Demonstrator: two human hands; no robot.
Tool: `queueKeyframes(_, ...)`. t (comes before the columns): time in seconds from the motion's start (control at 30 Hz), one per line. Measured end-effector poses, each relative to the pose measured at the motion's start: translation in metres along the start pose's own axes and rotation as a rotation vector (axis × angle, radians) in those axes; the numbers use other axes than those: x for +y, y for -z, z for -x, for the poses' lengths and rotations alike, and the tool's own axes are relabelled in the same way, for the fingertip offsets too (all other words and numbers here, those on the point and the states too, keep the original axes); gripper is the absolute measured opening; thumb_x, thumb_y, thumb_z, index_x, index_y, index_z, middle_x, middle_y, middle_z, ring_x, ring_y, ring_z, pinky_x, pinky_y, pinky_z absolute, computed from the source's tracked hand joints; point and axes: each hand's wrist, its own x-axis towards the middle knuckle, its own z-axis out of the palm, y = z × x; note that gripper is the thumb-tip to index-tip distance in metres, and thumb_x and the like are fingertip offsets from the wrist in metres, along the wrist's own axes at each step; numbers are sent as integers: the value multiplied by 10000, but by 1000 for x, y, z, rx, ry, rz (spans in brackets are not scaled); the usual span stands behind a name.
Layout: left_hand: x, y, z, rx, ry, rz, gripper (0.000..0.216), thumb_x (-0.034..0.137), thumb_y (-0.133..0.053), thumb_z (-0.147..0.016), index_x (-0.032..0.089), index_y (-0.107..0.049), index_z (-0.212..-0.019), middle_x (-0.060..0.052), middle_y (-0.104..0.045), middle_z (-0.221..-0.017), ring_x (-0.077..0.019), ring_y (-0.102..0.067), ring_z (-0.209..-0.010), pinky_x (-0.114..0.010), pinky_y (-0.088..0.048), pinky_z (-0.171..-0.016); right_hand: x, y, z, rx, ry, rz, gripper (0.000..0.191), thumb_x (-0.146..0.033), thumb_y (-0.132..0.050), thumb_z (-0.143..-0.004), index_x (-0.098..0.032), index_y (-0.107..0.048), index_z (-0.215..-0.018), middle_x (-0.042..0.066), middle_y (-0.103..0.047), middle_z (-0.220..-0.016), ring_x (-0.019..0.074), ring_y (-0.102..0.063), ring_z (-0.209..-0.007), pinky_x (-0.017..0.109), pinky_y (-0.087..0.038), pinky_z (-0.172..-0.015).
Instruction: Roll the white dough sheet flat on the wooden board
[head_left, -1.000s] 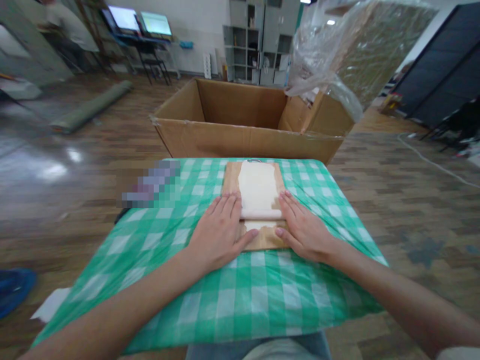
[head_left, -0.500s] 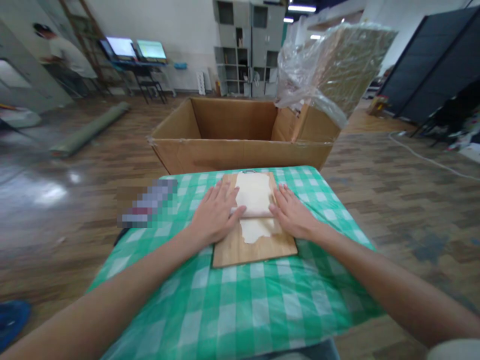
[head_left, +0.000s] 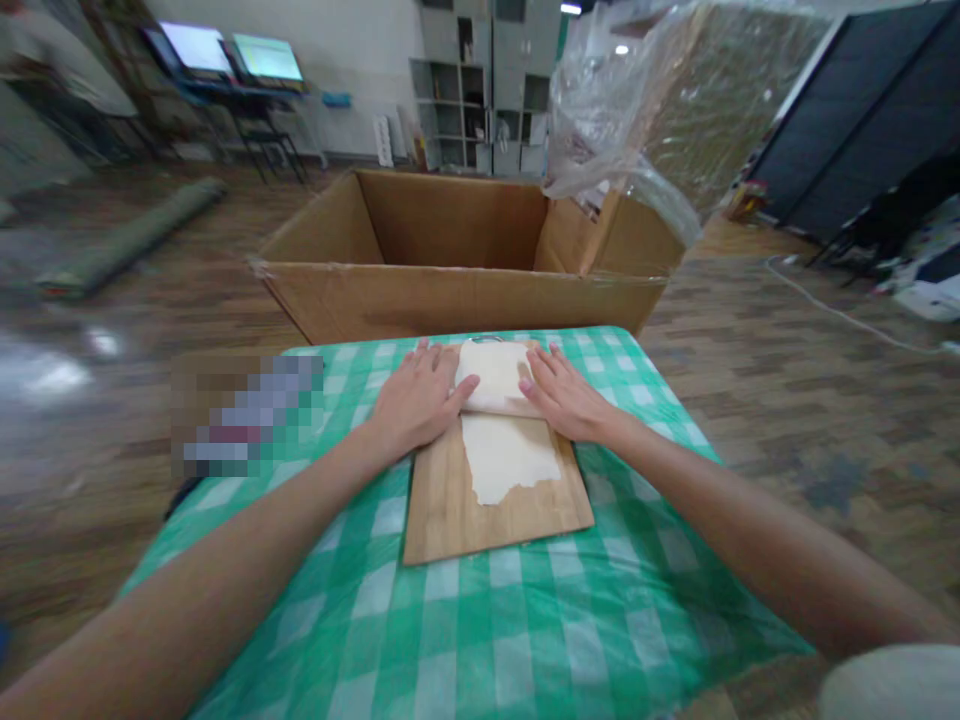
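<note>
A wooden board (head_left: 450, 510) lies on a table covered with a green checked cloth (head_left: 525, 630). A flat strip of pale dough (head_left: 506, 458) stretches along the board. At its far end sits a thick roll of the same dough (head_left: 491, 380). My left hand (head_left: 416, 400) lies flat with fingers out, its thumb against the roll's left end. Mirroring it, my right hand (head_left: 562, 395) rests flat with its fingers touching the roll's right end. Neither hand grips anything.
A large open cardboard box (head_left: 465, 260) stands right behind the table. A bundle wrapped in clear plastic (head_left: 675, 100) leans out of its right side. Grey shelving (head_left: 480, 80), monitors (head_left: 225, 50) and a rolled mat (head_left: 127, 240) are farther off on the wooden floor.
Both hands have moved away from me along the board, and the dough roll moved with them to the far end, leaving a longer flat strip laid out behind it.
</note>
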Motion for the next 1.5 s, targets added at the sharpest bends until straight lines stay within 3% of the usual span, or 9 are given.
queueKeyframes(0.17,6,6,36,16,-6,22,802,623,-288,-1073,34,-309,-1617,-243,-363,-1687,-374,-221,-1625,-542,-226,-1310,-50,-4,54,-37,-67,-74,938,-687,-131,-1082,49,-249,-1652,259,-176,-1739,332,-79,-1638,527,-156,-1332)
queueKeyframes(0.33,2,12,59,-32,-21,54,812,646,-294,-1069,29,-351,-1594,-253,-339,-1690,-414,-189,-1623,-592,-227,-1301,-91,-15,87,56,12,85,865,-579,-398,-1083,101,-310,-1610,317,-163,-1724,402,-55,-1633,572,-172,-1324)
queueKeyframes(0.5,-10,28,70,-23,-58,57,634,600,-370,-1075,124,-521,-1466,-196,-533,-1507,-404,-322,-1553,-597,-298,-1268,-99,-20,91,130,37,180,656,-433,-462,-1091,31,-442,-1554,273,-435,-1625,389,-319,-1557,530,-318,-1273)
queueKeyframes(0.67,-27,38,66,-110,-267,-1,411,490,-409,-1100,174,-626,-1247,-155,-634,-1254,-320,-607,-1201,-504,-511,-1070,-94,-13,81,134,-25,263,199,-299,-551,-1063,-150,-673,-1112,144,-671,-1132,329,-609,-1115,474,-540,-970)
queueKeyframes(0.77,-30,42,48,-130,-378,-58,357,433,-417,-1105,174,-652,-1182,-146,-653,-1166,-309,-626,-1094,-482,-537,-989,-91,-8,82,112,-19,285,107,-255,-575,-1050,-176,-646,-1059,110,-652,-1081,298,-624,-1039,415,-548,-875)
queueKeyframes(0.97,-5,31,-15,-151,-498,4,407,386,-369,-1112,185,-620,-1361,-163,-603,-1429,-311,-534,-1374,-512,-406,-1183,-86,-2,91,77,-183,208,190,-225,-490,-1056,-170,-626,-1178,122,-667,-1148,291,-634,-1051,408,-539,-882)
queueKeyframes(1.07,10,12,-36,-235,-420,81,596,501,-269,-1119,159,-449,-1572,-159,-411,-1677,-306,-310,-1591,-506,-236,-1298,-85,-3,91,110,-204,215,428,-261,-468,-1058,-115,-525,-1457,187,-636,-1334,339,-585,-1219,486,-498,-1029)
queueKeyframes(1.2,28,-10,-59,-273,-326,220,725,541,-119,-1118,103,-222,-1686,-123,-215,-1772,-235,-101,-1660,-428,-100,-1339,-83,-5,89,104,-171,164,681,-433,-467,-1064,-110,-334,-1648,209,-369,-1678,413,-281,-1558,570,-355,-1205)
queueKeyframes(1.5,80,-40,-126,-273,-466,121,676,515,-163,-1120,143,-436,-1613,-98,-297,-1743,-278,-178,-1647,-492,-79,-1331,-61,-14,92,27,-341,12,718,-426,-341,-1075,-34,-260,-1671,230,-243,-1740,360,-155,-1631,585,-273,-1269)
